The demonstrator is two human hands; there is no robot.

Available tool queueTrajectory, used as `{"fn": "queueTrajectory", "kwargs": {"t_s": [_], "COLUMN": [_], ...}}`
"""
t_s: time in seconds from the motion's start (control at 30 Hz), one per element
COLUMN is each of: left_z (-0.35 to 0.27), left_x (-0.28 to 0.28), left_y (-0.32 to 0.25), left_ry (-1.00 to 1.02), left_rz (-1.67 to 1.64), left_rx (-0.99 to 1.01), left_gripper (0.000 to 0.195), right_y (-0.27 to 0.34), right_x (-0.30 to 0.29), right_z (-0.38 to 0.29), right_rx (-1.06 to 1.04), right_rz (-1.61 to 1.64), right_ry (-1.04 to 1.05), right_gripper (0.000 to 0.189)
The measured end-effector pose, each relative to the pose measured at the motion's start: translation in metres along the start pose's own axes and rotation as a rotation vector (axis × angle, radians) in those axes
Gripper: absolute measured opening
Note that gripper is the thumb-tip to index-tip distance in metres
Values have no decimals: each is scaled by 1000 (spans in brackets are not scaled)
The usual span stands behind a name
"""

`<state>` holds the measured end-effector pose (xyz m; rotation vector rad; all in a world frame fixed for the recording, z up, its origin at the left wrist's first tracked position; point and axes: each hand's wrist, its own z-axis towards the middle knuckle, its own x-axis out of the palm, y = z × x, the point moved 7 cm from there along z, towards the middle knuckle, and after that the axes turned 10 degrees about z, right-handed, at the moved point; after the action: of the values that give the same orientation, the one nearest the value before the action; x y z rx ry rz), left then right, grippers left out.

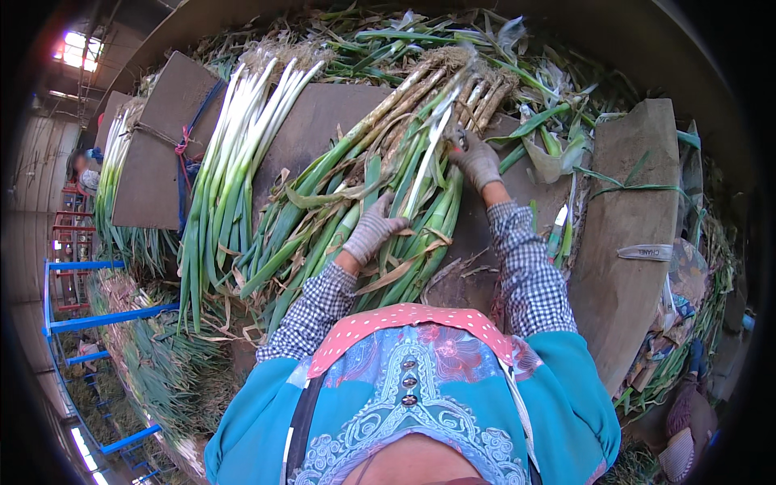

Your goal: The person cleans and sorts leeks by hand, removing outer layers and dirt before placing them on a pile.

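My left hand (373,230), in a pale knit glove, grips the green leaves of a long green onion with a bare white stalk (431,151). It lies over a loose pile of unpeeled green onions (339,160), with brown, soiled stalks and roots pointing away from me. My right hand (477,160), gloved too, is beside that white stalk, its fingers curled on a small dark tool (463,142) with a bit of red, mostly hidden. Loose skin near the roots is blurred. To the left lie peeled green onions (242,127) with clean white stalks.
Stripped leaves and skins (418,36) heap along the far side. Upright boards stand to the left (163,139) and right (630,182), tied with cord. A blue metal frame (115,318) and stacked green onions (163,345) are at lower left. A person (88,173) is farther back.
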<state>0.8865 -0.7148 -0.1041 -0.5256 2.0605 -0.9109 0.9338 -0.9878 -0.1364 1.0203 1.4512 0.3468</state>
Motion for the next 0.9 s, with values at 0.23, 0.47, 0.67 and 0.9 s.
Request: {"fn": "queueTrajectory", "kwargs": {"t_s": [0.23, 0.47, 0.67, 0.9], "left_z": [-61, -90, -106, 2], "left_x": [-19, -167, -292, -69], "left_y": [31, 50, -37, -27], "left_ry": [182, -76, -1007, -371], "left_rz": [-198, -199, 955, 1126], "left_rx": [-60, 35, 213, 240], "left_gripper": [79, 18, 53, 32], "right_y": [11, -7, 0, 23], "right_x": [5, 22, 38, 35], "right_z": [-46, -119, -176, -189], "right_rx": [-8, -88, -61, -134], "right_rz": [96, 311, 287, 209], "right_ry": [53, 1, 119, 155], "right_gripper": [70, 69, 72, 75]}}
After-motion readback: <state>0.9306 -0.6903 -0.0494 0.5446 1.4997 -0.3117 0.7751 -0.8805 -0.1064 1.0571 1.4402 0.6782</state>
